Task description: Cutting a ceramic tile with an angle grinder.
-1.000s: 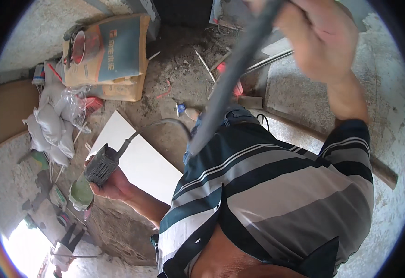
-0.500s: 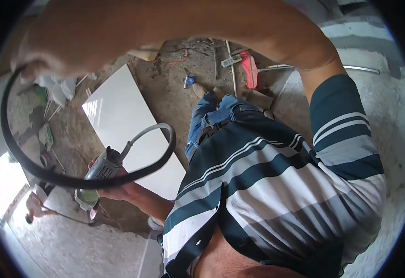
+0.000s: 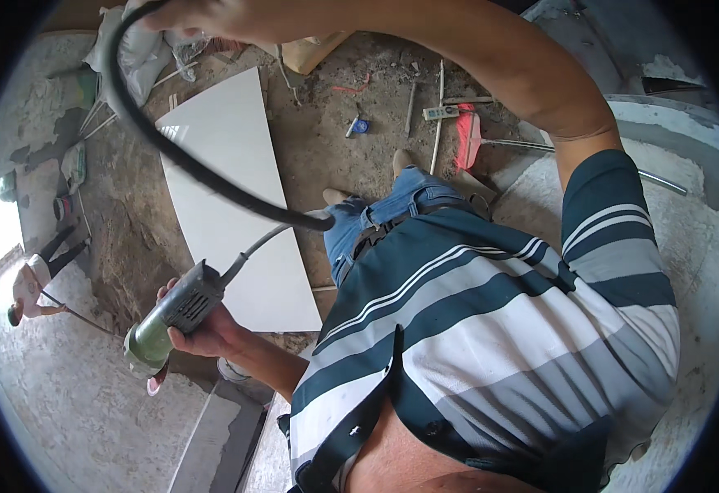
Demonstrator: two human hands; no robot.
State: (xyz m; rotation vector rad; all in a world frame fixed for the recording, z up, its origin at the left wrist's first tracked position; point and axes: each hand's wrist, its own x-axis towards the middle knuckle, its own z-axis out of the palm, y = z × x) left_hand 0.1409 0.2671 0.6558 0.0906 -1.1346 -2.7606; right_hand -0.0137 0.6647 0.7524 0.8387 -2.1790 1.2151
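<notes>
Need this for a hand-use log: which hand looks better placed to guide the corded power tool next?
Left, most likely: the left hand grips the green-and-grey power tool by its body, while the right hand is away from it, holding the black cord.

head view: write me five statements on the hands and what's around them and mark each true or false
1. The left hand holds a green and grey power tool. True.
2. The right hand is pressed flat on the white board. False: it holds the black cable, near the top edge of the picture.
3. The white board lies on the floor. True.
4. The person holding the tool wears red trousers. False: they are blue jeans.
5. Another person shows near the left edge of the picture. True.
</notes>
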